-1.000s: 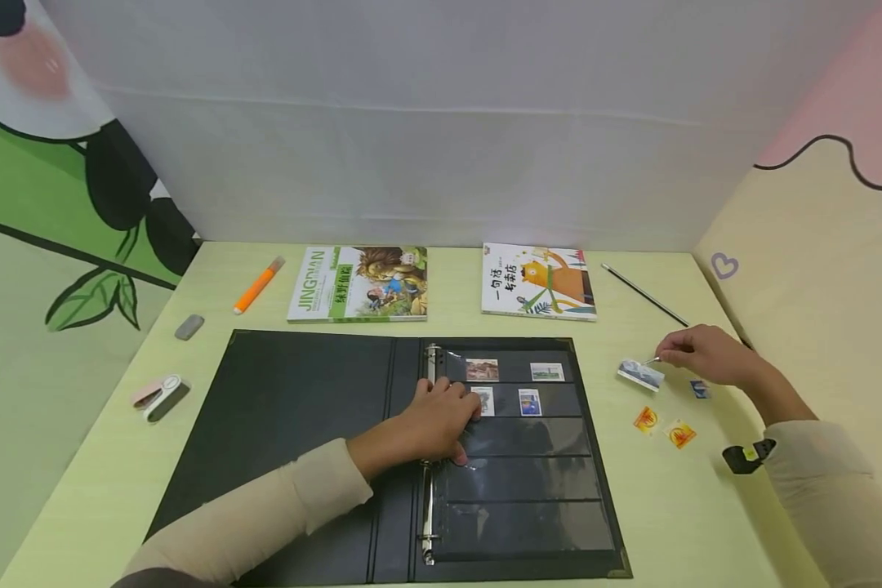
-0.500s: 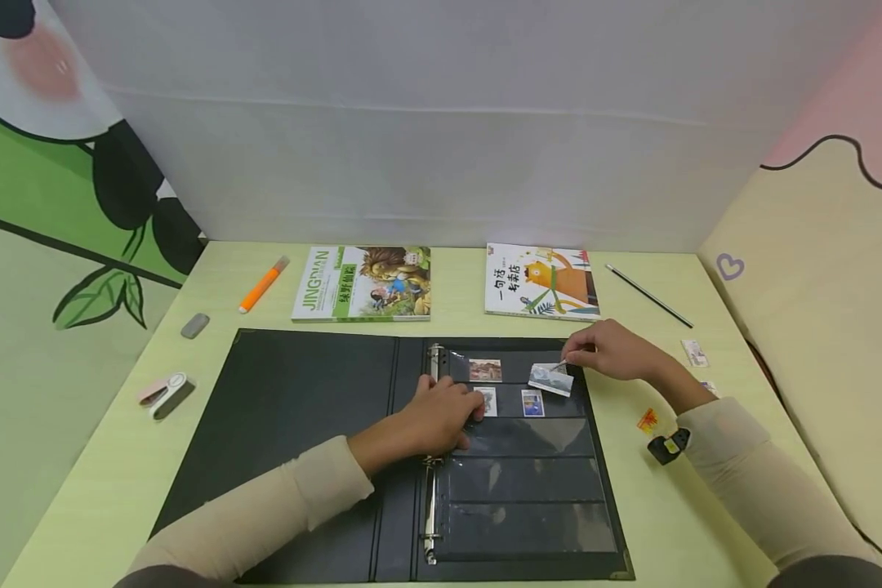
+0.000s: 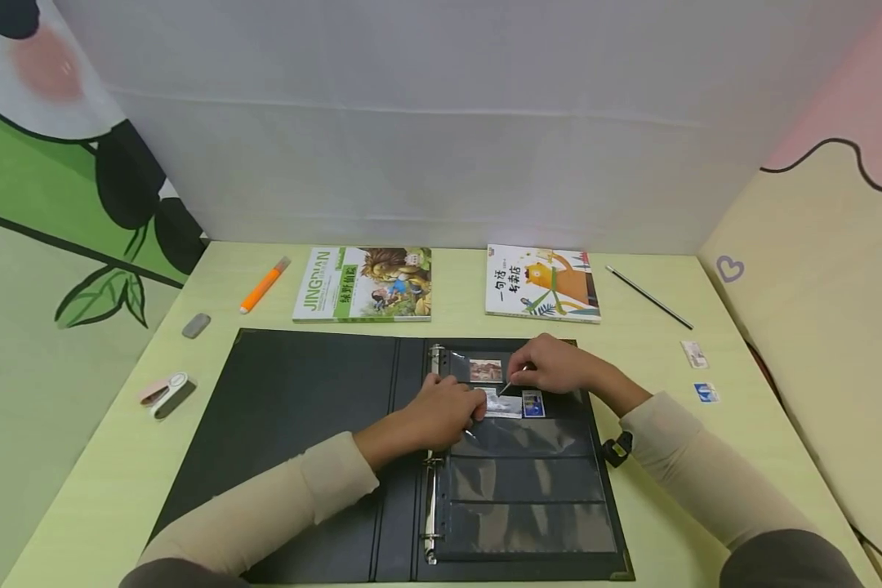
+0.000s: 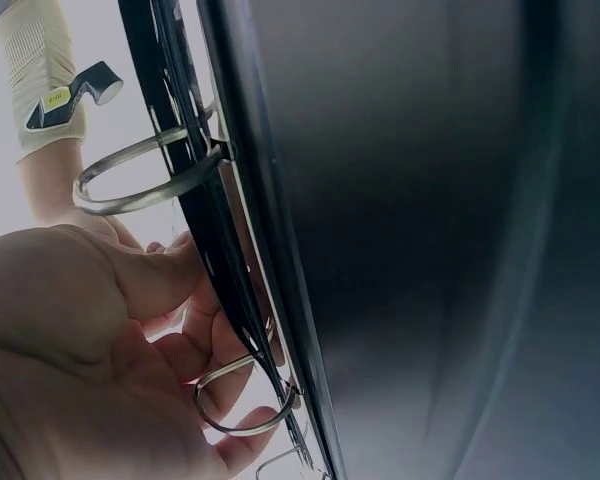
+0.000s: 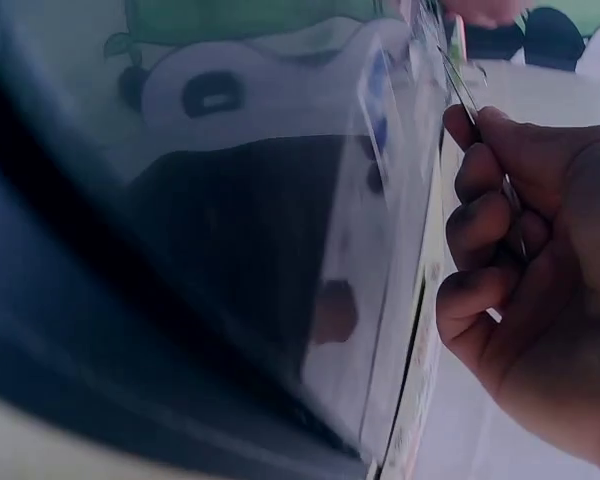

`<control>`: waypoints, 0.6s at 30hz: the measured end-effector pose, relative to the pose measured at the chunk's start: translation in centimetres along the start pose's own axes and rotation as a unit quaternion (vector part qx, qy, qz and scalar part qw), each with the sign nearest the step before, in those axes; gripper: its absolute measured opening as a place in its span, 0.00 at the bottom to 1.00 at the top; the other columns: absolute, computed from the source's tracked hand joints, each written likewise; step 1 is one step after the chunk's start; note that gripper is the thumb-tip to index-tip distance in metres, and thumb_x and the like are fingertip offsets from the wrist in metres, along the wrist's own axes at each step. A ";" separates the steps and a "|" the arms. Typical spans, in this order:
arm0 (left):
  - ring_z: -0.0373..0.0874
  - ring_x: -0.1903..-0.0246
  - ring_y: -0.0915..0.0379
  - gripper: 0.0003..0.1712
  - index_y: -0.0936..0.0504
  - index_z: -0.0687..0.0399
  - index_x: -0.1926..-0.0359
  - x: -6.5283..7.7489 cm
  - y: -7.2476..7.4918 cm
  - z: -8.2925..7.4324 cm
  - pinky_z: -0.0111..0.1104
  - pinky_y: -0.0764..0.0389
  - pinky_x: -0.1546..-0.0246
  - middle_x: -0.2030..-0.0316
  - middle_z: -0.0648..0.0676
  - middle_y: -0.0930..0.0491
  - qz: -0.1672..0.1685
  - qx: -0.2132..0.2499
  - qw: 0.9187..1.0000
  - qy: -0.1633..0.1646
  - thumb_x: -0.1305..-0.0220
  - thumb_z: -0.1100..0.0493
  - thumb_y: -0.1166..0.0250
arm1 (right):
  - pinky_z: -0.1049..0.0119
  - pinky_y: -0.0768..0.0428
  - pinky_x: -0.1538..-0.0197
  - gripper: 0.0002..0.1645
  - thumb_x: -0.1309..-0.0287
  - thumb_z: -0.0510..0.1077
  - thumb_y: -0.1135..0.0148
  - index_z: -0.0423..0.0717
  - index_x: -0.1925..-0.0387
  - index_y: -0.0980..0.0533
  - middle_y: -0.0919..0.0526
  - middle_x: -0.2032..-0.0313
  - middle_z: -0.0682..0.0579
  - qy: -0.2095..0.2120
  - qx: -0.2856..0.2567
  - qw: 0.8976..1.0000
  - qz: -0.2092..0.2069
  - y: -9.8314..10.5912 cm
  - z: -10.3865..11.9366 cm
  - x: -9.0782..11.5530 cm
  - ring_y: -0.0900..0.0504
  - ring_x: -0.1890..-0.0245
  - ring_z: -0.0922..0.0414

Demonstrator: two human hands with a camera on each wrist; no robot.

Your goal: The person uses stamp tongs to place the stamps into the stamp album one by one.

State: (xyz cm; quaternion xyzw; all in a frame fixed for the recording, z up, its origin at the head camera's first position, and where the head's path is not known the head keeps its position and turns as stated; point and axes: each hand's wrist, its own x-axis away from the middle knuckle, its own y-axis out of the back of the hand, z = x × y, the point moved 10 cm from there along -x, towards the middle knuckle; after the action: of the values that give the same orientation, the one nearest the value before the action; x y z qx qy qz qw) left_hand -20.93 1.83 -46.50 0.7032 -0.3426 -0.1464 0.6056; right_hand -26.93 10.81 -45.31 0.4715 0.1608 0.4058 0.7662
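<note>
In the head view, my right hand (image 3: 551, 365) pinches metal tweezers (image 3: 505, 389), whose tips meet a grey-and-white stamp (image 3: 505, 407) at the second pocket row of the album page (image 3: 525, 480). That stamp lies between a blue stamp (image 3: 532, 403) and a whitish stamp partly covered by my left fingers. The right wrist view shows the tweezers (image 5: 463, 88) between thumb and fingers. My left hand (image 3: 441, 411) rests on the page beside the binder rings, fingers loosely bent; its contact with the pocket film is unclear. A brown stamp (image 3: 486, 371) sits in the top row.
The black album's bare cover (image 3: 301, 425) spreads left. Two books (image 3: 363, 283) lie behind it, with an orange marker (image 3: 264, 286), grey eraser (image 3: 195, 325) and stapler (image 3: 169, 396) at left. A thin dark rod (image 3: 648, 296) and loose stamps (image 3: 694, 354) lie at right.
My right hand has carried the grey-and-white stamp in the tweezers leftward from the right side of the table to the second row. My left hand has stayed almost still on the page.
</note>
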 end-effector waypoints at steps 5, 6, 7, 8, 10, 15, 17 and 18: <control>0.41 0.67 0.36 0.05 0.27 0.39 0.65 0.0 0.0 0.0 0.46 0.34 0.51 0.68 0.41 0.24 0.001 -0.001 1.000 -0.003 0.34 0.55 0.39 | 0.70 0.22 0.63 0.09 0.35 0.46 0.43 0.55 0.67 0.16 0.15 0.70 0.62 0.023 -0.022 0.999 0.031 -1.6 1.4 -0.6 0.20 0.70 0.70; 0.41 0.66 0.35 0.05 0.27 0.39 0.65 0.0 0.0 0.0 0.46 0.34 0.50 0.67 0.41 0.23 0.002 -0.001 1.000 -0.003 0.34 0.55 0.39 | 0.71 0.22 0.63 0.09 0.35 0.45 0.42 0.56 0.66 0.16 0.15 0.70 0.63 0.028 -0.023 0.999 0.035 -1.9 1.7 -0.7 0.21 0.70 0.71; 0.41 0.66 0.35 0.05 0.27 0.39 0.65 0.0 0.0 0.0 0.46 0.34 0.50 0.67 0.41 0.23 0.003 -0.001 1.000 -0.003 0.34 0.55 0.39 | 0.72 0.23 0.64 0.09 0.35 0.45 0.42 0.56 0.66 0.16 0.15 0.70 0.64 0.034 -0.023 0.998 0.040 -2.1 1.9 -0.8 0.21 0.71 0.72; 0.41 0.66 0.35 0.05 0.27 0.39 0.65 0.0 0.0 0.1 0.46 0.34 0.49 0.67 0.42 0.23 0.004 -0.001 1.000 -0.003 0.34 0.55 0.39 | 0.73 0.23 0.65 0.09 0.35 0.45 0.42 0.56 0.66 0.16 0.16 0.70 0.64 0.040 -0.024 0.998 0.045 -2.4 2.3 -0.9 0.22 0.72 0.72; 0.41 0.66 0.34 0.04 0.26 0.39 0.65 0.0 -0.1 0.1 0.46 0.34 0.50 0.67 0.42 0.23 0.005 0.000 1.000 -0.002 0.35 0.55 0.39 | 0.73 0.25 0.66 0.09 0.36 0.44 0.42 0.55 0.66 0.16 0.16 0.70 0.63 0.058 -0.023 0.997 0.054 -2.8 3.1 -1.1 0.25 0.74 0.72; 0.42 0.64 0.33 0.04 0.25 0.39 0.64 -0.1 -0.1 0.3 0.46 0.34 0.50 0.67 0.42 0.23 0.001 0.005 1.000 0.000 0.35 0.56 0.39 | 0.75 0.29 0.68 0.09 0.37 0.43 0.41 0.54 0.68 0.15 0.16 0.72 0.63 0.084 -0.013 0.993 0.078 -3.6 4.2 -1.3 0.29 0.76 0.72; 0.42 0.64 0.33 0.03 0.25 0.40 0.64 -0.1 -0.1 0.3 0.46 0.34 0.49 0.67 0.42 0.23 0.001 0.007 1.000 0.001 0.35 0.56 0.38 | 0.76 0.30 0.68 0.09 0.37 0.43 0.41 0.54 0.69 0.16 0.17 0.73 0.64 0.085 -0.009 0.993 0.083 -3.8 4.3 -1.4 0.30 0.76 0.72; 0.42 0.63 0.33 0.03 0.25 0.41 0.64 -0.1 -0.1 0.4 0.46 0.34 0.48 0.67 0.42 0.23 0.001 0.007 1.000 0.002 0.36 0.56 0.38 | 0.76 0.30 0.68 0.09 0.37 0.43 0.41 0.54 0.69 0.16 0.17 0.73 0.64 0.086 -0.008 0.993 0.084 -3.9 4.3 -1.5 0.30 0.76 0.72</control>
State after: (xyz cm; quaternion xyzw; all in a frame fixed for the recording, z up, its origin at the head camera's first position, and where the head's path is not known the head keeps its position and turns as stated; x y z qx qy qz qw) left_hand -21.18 1.60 -46.70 0.7076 -0.3428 -0.1421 0.6014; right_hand -23.28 6.22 -46.64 0.4407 0.1826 0.5087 0.7167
